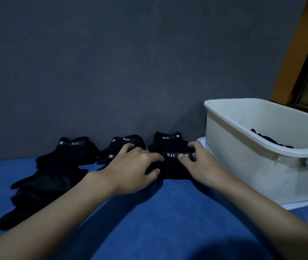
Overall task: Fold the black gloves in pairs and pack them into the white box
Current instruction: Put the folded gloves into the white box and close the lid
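Bare forearms stretched over the blue surface. At far left, loose gloves lay unfolded, with another pair beside them. The left hand and right hand gripped a folded pair between them, just beside the white box, which already held packed gloves. Most of the packing seemingly remained.

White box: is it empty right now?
No, a black glove already lies inside the white box, showing dark against its pale inner wall.
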Available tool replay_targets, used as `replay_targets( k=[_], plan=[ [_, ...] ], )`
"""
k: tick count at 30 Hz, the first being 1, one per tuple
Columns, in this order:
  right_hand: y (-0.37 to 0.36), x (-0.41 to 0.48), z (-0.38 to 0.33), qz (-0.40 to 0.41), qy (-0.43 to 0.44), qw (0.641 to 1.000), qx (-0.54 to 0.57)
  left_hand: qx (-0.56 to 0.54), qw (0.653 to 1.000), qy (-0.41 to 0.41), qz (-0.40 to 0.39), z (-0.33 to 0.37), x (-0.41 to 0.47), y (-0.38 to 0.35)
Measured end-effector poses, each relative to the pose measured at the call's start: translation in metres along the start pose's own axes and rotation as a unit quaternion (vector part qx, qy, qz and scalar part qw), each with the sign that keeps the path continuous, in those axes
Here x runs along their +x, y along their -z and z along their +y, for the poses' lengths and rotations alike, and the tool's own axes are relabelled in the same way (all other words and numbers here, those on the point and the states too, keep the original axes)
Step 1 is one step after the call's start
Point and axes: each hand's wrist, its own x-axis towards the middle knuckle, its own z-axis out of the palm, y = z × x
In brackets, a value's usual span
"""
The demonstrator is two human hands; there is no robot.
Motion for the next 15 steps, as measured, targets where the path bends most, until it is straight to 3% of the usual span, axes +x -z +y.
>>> replay_targets(
  k=[5, 12, 15],
  plan=[
    [0.000, 0.000, 0.002, -0.024, -0.009, 1.000, -0.011, -0.042, 0.999, 0.010, -0.018, 0.002, -0.003, -0.003],
    [0.010, -0.008, 0.002, -0.088, -0.050, 0.991, 0.092, -0.102, 0.995, 0.021, -0.012, 0.007, -0.006, -0.007],
    [0.014, -0.013, 0.004, -0.119, -0.051, 0.989, 0.074, -0.127, 0.992, 0.026, -0.011, 0.010, -0.006, -0.008]
  ],
)
